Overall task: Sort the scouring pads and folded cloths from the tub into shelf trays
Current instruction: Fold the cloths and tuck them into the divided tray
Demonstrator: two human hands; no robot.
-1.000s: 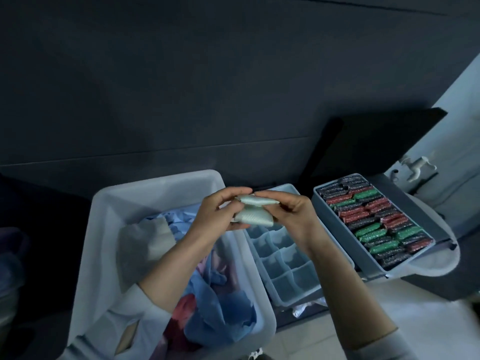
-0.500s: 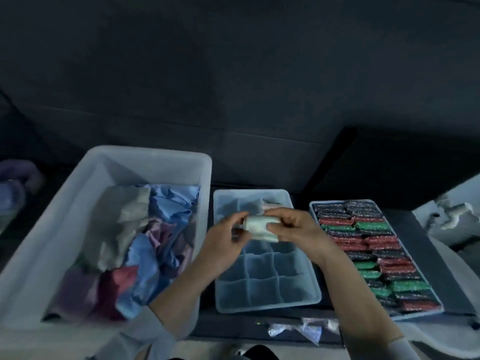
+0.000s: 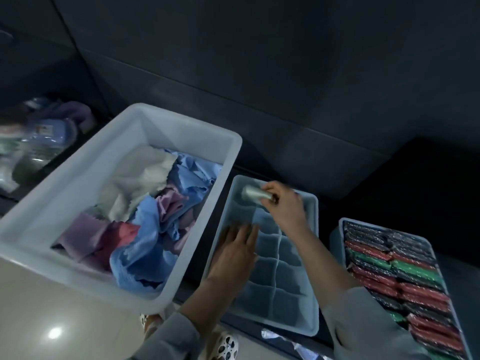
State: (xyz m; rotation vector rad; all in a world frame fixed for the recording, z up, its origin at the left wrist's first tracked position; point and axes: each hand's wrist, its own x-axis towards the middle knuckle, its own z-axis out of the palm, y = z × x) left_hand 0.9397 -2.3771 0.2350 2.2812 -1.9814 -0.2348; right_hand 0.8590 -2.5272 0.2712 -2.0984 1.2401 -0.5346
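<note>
The rolled pale cloth [image 3: 251,195], held between both hands a second ago, is now pinched by the right hand [image 3: 281,206] alone over the divided tray's [image 3: 313,255] far corner; the left hand [image 3: 237,252], spread, steadies the near cells, so placement seems imminent.

So the tub [image 3: 78,201] sits on the left with a heap of loose cloths [image 3: 153,211] in it, the divided tray [image 3: 306,302] is just beside it in the middle, and the tray packed with scouring pads [image 3: 405,276] is off to the right. The right hand [image 3: 283,203] holds a folded cloth [image 3: 253,194] over the divided tray's far-left compartment, and the left hand [image 3: 237,252] rests flat on that tray's left side, nearer the person.
</note>
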